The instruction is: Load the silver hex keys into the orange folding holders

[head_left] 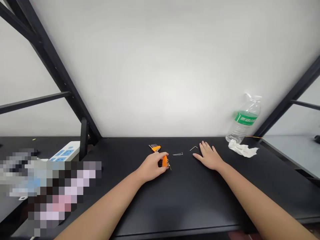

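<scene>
My left hand (pixel 152 166) grips an orange hex-key holder (pixel 163 161) that rests on the black table (pixel 175 200). Several dark keys fan out of the holder's far end (pixel 154 146). My right hand (pixel 209 156) lies flat on the table, palm down, fingers apart, holding nothing. Two loose silver hex keys lie on the table: one (pixel 177 154) between my hands, the other (pixel 193 148) just beyond my right hand's fingertips.
A clear water bottle with a green label (pixel 244 120) stands at the back right by a crumpled white tissue (pixel 243 149). A white power strip (pixel 65 151) lies at the left behind a black frame post (pixel 83 138). A white wall backs the table.
</scene>
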Action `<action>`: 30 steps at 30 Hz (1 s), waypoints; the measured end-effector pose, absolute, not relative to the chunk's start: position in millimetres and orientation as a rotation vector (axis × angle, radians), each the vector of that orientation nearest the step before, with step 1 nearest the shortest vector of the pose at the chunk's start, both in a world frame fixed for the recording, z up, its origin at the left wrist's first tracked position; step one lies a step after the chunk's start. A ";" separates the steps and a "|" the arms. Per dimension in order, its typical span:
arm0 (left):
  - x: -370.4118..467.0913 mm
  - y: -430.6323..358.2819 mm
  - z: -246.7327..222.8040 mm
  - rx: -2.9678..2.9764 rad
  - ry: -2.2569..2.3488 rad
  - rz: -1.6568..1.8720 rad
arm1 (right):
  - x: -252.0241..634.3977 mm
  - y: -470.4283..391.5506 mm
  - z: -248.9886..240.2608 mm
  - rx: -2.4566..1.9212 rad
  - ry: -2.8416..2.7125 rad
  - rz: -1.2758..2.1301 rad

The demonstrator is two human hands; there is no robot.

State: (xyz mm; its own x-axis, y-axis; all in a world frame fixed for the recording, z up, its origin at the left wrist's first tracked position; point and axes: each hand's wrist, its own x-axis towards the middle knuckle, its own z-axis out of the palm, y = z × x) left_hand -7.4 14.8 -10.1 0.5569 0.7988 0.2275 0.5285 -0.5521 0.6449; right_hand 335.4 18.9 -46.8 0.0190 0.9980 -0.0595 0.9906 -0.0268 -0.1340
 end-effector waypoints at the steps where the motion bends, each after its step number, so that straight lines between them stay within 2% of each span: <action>1: -7.1 15.2 -11.2 2.294 1.066 0.696 | 337.0 15.7 -47.8 -2.194 -2.162 0.207; 18: -15.1 26.2 -12.5 2.421 1.117 0.722 | 360.8 -56.8 -53.9 -2.149 -2.288 0.076; 30: -25.4 18.8 -1.7 2.175 1.136 0.857 | 415.5 -57.5 -59.5 -2.376 -2.030 0.105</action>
